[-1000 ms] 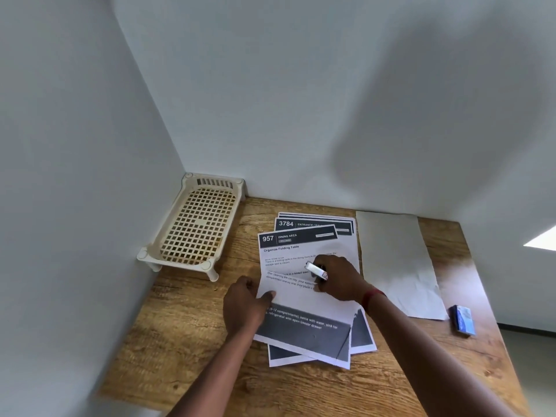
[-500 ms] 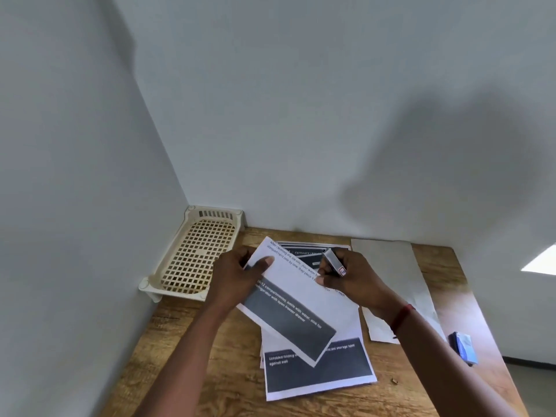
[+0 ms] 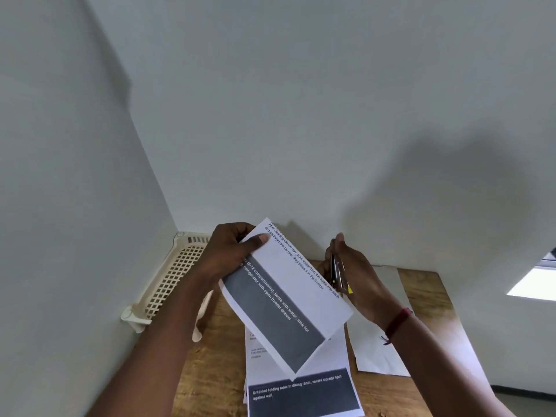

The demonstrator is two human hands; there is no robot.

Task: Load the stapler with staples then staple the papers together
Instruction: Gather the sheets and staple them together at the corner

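Observation:
My left hand (image 3: 231, 254) grips a printed sheet of paper (image 3: 285, 299) by its upper left edge and holds it lifted and tilted above the table. A dark band with white text crosses the sheet's lower part. My right hand (image 3: 358, 278) is closed around a small metal stapler (image 3: 338, 273), held upright just beyond the sheet's right edge. More printed papers (image 3: 301, 386) lie flat on the wooden table (image 3: 210, 371) under the lifted sheet.
A cream lattice tray (image 3: 177, 275) stands in the left corner against the walls. A blank white sheet (image 3: 376, 350) lies on the right, partly under my right forearm. White walls close in behind and on the left.
My left hand has lifted the top sheet off the pile and raised it. My right hand has risen from the papers with the stapler. The view has tilted upward, and the blue box has left it.

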